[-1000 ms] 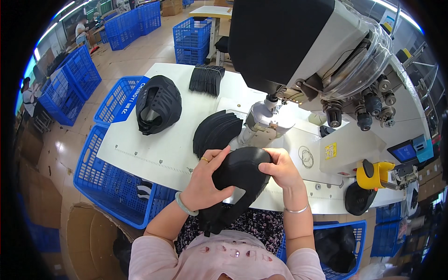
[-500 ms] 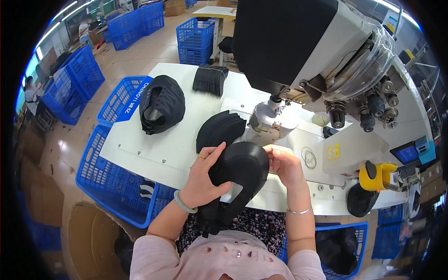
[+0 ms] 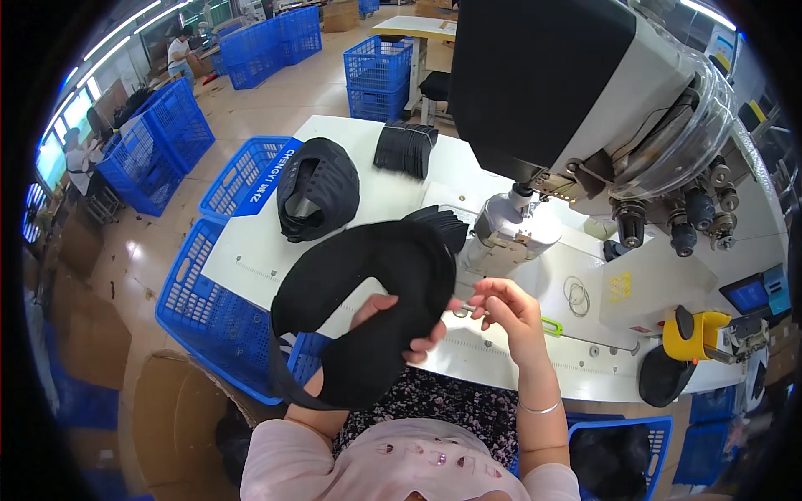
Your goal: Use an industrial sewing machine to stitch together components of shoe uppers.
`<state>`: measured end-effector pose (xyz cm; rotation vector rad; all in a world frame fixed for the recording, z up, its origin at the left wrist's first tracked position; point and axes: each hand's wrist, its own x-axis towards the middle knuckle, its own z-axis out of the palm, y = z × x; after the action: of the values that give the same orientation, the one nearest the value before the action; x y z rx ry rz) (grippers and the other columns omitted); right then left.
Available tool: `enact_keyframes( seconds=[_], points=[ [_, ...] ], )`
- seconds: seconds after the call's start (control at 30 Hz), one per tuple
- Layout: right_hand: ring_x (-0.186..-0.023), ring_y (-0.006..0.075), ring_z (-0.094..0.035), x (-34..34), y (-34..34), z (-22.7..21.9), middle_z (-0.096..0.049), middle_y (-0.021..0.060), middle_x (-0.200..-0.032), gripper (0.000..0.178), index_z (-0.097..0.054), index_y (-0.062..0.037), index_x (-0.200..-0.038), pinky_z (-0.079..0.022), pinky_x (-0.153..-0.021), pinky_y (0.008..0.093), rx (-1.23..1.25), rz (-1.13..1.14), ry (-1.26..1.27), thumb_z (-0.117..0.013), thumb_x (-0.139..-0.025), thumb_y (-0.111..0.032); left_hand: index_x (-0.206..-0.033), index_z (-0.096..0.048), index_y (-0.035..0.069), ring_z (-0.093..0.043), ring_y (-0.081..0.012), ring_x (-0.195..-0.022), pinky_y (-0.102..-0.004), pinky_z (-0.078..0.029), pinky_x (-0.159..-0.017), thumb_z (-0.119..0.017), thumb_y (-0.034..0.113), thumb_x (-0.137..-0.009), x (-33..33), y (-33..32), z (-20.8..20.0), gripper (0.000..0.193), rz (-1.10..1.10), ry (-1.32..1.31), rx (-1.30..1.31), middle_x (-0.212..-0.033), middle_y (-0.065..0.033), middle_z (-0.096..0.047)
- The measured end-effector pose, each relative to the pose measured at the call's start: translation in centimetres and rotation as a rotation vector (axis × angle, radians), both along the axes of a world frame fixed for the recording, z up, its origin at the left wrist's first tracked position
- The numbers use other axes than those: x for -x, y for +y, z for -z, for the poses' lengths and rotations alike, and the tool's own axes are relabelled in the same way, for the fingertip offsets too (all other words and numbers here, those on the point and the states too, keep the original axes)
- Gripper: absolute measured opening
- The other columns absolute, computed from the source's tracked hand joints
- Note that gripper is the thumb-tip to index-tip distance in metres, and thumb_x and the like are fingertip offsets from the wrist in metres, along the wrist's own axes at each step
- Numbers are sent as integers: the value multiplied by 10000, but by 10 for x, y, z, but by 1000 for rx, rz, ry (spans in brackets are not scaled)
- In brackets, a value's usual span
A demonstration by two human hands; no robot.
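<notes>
My left hand [image 3: 426, 341] grips a black cap [image 3: 384, 259], its hollow inside and open back strap facing up; the fingers curl round its edge and the palm is hidden behind it. Just right of the cap, my right hand [image 3: 508, 313] is closed around slim thread snips with a green looped handle [image 3: 551, 326]; their metal tip points toward the cap's edge. Partly covered by the cap lies a stack of curved black pieces [image 3: 444, 227]. Another black cap [image 3: 322, 188] rests farther left on the white table [image 3: 251, 255].
A sewing machine [image 3: 514, 225] with a large black head stands beyond my hands. A tied bundle of black pieces [image 3: 405, 150] lies at the table's far side. Blue crates [image 3: 180, 292] stand along the left, with a cardboard box [image 3: 167, 409] nearer. A yellow device [image 3: 681, 334] sits right.
The cap has been turned over, showing its inside, and moved left. My right hand has come away from it, and green-handled snips now show there. The whole view has shifted slightly.
</notes>
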<state>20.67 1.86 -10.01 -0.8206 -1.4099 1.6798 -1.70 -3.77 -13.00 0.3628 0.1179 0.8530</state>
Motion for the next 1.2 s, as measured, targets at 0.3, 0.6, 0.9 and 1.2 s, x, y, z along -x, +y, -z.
enact_keyframes(
  seconds=[0.3,0.6,0.9,1.2],
  points=[
    [-550,17,-456,17,-8,-1,-561,-29,-612,126,-662,26,-917,-363,-482,192,-271,244,-147,-617,-912,-91,-1462,-231,-30,-471,-180,-748,-304,-368,-648,-566,466,-784,-40,-28,-14,904,117,-172,218,-1019,-132,-511],
    [-520,7,-403,15,-11,-2,-519,-41,-562,140,-653,38,-842,-307,-453,196,-265,290,-148,-609,-910,-75,-1467,-220,-13,-471,-201,-782,-313,-348,-645,-587,442,-773,-45,-35,-24,907,115,-167,277,-1084,-146,-521],
    [-507,3,-388,15,-13,-6,-487,-49,-539,156,-643,41,-796,-287,-439,202,-256,287,-212,-610,-901,-70,-1461,-232,-7,-472,-217,-814,-328,-369,-666,-601,428,-784,-49,-41,-30,886,111,-180,317,-1113,-152,-512],
    [-493,-2,-392,14,-13,-4,-531,-52,-612,169,-670,40,-855,-264,-423,174,-176,218,-139,-573,-928,-78,-1387,-330,3,-523,-232,-861,-325,-417,-707,-555,352,-858,-55,-47,-34,673,41,-252,335,-1141,-179,-498]
  ],
)
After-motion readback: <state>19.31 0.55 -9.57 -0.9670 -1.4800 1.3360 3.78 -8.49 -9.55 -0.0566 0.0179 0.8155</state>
